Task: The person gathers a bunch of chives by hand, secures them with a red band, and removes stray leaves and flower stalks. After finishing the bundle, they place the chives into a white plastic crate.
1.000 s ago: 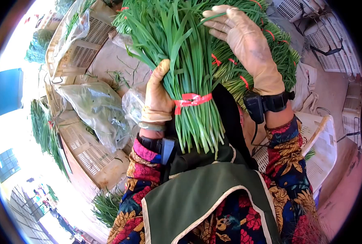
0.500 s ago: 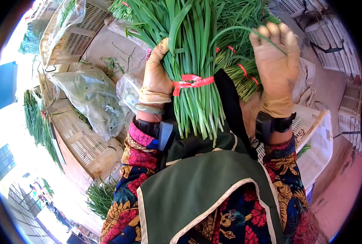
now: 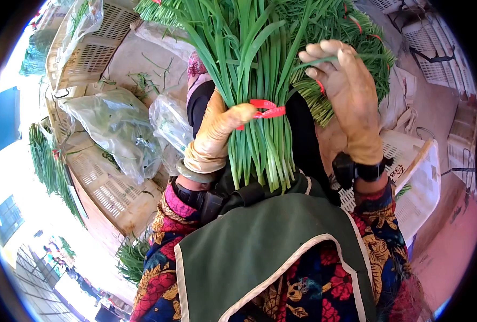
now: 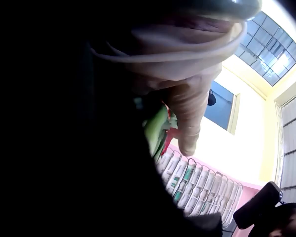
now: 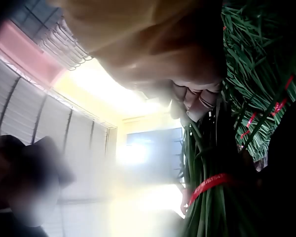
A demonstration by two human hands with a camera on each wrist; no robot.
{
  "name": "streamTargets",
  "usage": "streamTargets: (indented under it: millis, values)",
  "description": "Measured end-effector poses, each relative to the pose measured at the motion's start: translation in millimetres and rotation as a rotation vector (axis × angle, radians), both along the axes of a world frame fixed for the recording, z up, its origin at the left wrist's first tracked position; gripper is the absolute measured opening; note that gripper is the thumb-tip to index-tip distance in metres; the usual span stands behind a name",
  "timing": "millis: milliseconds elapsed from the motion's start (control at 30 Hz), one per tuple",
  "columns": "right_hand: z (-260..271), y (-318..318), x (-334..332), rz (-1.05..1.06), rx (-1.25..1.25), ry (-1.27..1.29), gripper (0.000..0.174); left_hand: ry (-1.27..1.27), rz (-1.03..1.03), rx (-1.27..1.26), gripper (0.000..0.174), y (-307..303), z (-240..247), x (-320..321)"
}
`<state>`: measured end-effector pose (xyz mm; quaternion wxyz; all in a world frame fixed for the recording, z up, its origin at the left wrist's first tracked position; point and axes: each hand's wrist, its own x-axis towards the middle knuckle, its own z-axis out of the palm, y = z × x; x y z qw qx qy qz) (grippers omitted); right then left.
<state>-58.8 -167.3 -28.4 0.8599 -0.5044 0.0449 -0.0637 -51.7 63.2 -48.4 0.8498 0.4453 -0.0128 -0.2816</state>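
Inside left grip (image 3: 210,137): green-stalked bundle (image 3: 262,147), thumb (image 3: 240,114) at red tape (image 3: 274,112).

Left hand (image 3: 215,134): fingers out of my sight behind the bundle (image 3: 254,80); its thumb also covers part of the red tape (image 3: 273,112), print too small for me to read. Bundle's leaf tips cut off at my head view's far edge. Right hand (image 3: 354,102) hides part of the leaf blade (image 3: 377,56), right end blurred. Left-wrist view mostly black. Right-wrist: person (image 5: 27,182) at left, blurred. Can't make out the plastic bag's (image 3: 115,129) contents.
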Motion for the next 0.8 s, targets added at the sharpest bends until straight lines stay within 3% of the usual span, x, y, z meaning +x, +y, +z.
streamTargets:
  millis: [133, 233, 267, 367, 400, 500, 633, 700, 767, 800]
  values:
    - [-4, 5, -36, -0.065, -0.007, -0.131, 0.031, 0.144, -0.023, 0.113, 0.056, -8, 15, 2]
    - [-1, 6, -53, -0.001, -0.178, -0.229, 0.029, 0.192, 0.025, 0.044, 0.048, -7, 7, 1]
    - [1, 1, -49, 0.098, -0.274, -0.360, 0.026, 0.199, 0.020, 0.057, 0.044, -6, 6, 2]
    - [17, -13, -43, 0.361, -0.650, -0.572, 0.025, 0.126, 0.042, -0.215, 0.040, 1, -18, 2]
    - [21, -8, -46, 0.373, -0.727, -0.587, 0.025, 0.151, 0.100, -0.210, 0.029, 1, -22, 0]
    - [33, -7, -58, 0.555, -0.781, -0.561, 0.026, 0.109, 0.122, -0.175, 0.022, 1, -6, 2]
    - [19, -13, -74, 0.122, -0.267, -0.421, 0.028, 0.112, 0.094, -0.146, 0.034, 7, -11, 5]
    - [30, -12, -72, -0.142, 0.001, -0.088, 0.030, 0.194, 0.012, -0.046, 0.043, 9, -4, 6]
    - [27, -19, -53, -0.146, 0.081, -0.074, 0.031, 0.124, 0.064, 0.041, 0.054, 4, 21, 5]
    - [26, -26, -42, -0.150, 0.115, -0.072, 0.032, 0.124, -0.004, -0.073, 0.061, 13, -2, 6]
